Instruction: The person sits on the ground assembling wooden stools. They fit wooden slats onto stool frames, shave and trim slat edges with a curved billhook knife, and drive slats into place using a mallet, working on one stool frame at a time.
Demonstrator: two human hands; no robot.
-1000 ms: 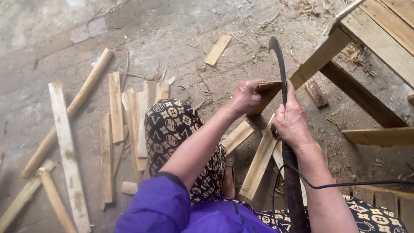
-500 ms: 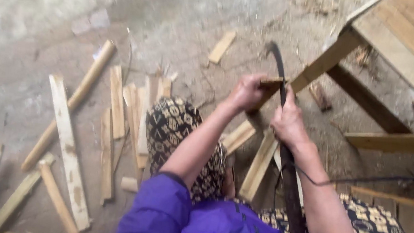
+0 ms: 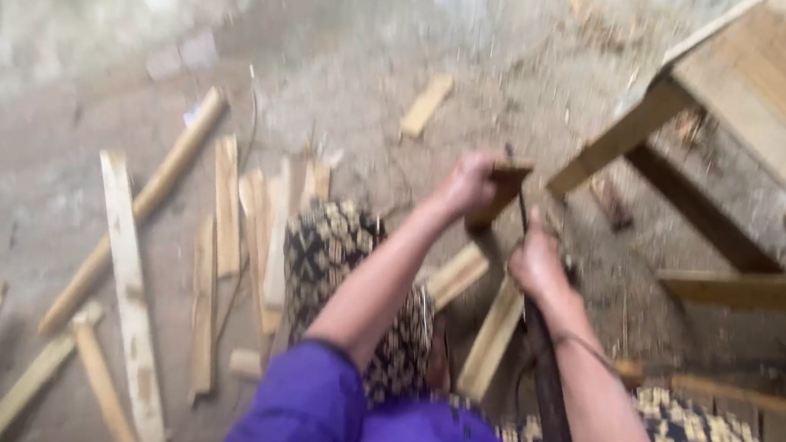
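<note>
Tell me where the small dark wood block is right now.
In the head view, right of centre: the dark wood block is gripped in the left hand, just above the right hand.

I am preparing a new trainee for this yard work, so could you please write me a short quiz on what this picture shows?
1. True or false: the left hand holds a dark piece of wood.
2. What does the right hand grip?
A. a hammer
B. the long dark handle of a blade tool
C. a paint brush
3. Fill in: pale wooden slats lie on the ground to the person's ____ side.

Key:
1. True.
2. B; the thin blade rises beside the wood, too blurred to tell whether it touches.
3. Left, beside the patterned cloth over the knee.
</note>
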